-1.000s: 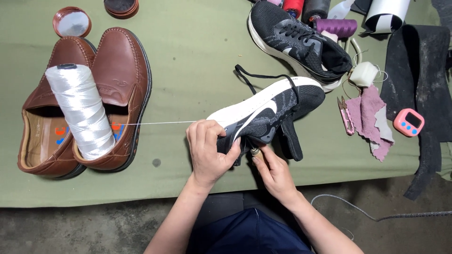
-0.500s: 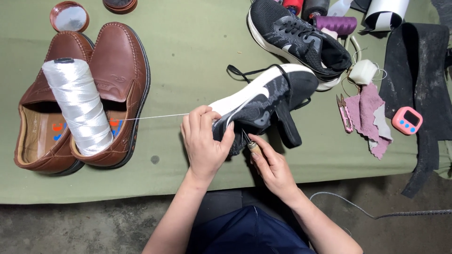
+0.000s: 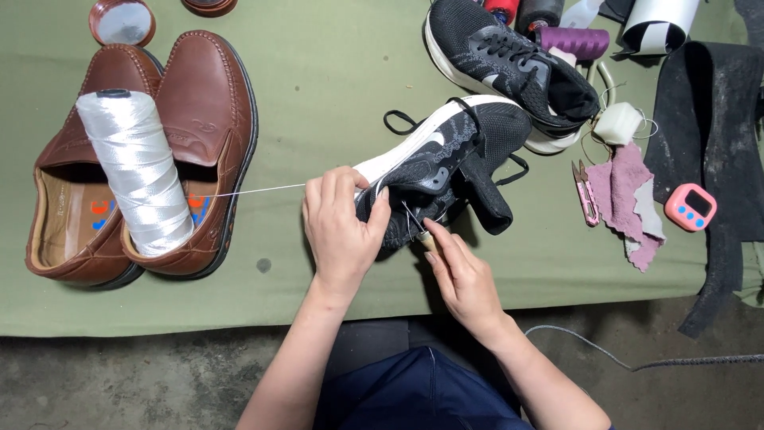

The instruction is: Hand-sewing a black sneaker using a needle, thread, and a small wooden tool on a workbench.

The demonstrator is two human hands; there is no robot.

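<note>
Left hand (image 3: 341, 227) clamps the black sneaker (image 3: 442, 163) at its firm white sole, upper judged soft; right hand (image 3: 461, 275), beside it, pinches a wooden-handled awl (image 3: 419, 231).

Bare forearms without sleeves, hands without gloves or rings, dark navy trousers (image 3: 414, 394).

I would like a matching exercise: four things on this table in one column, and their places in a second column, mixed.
Things:
1. white thread spool
2. pink timer
3. left hand
4. snips

Places:
A. gripping the black sneaker
B. lying on the brown shoes
C. on the dark strip at the right
D. beside the pink cloth

Pairs: 1-B, 2-C, 3-A, 4-D
</note>
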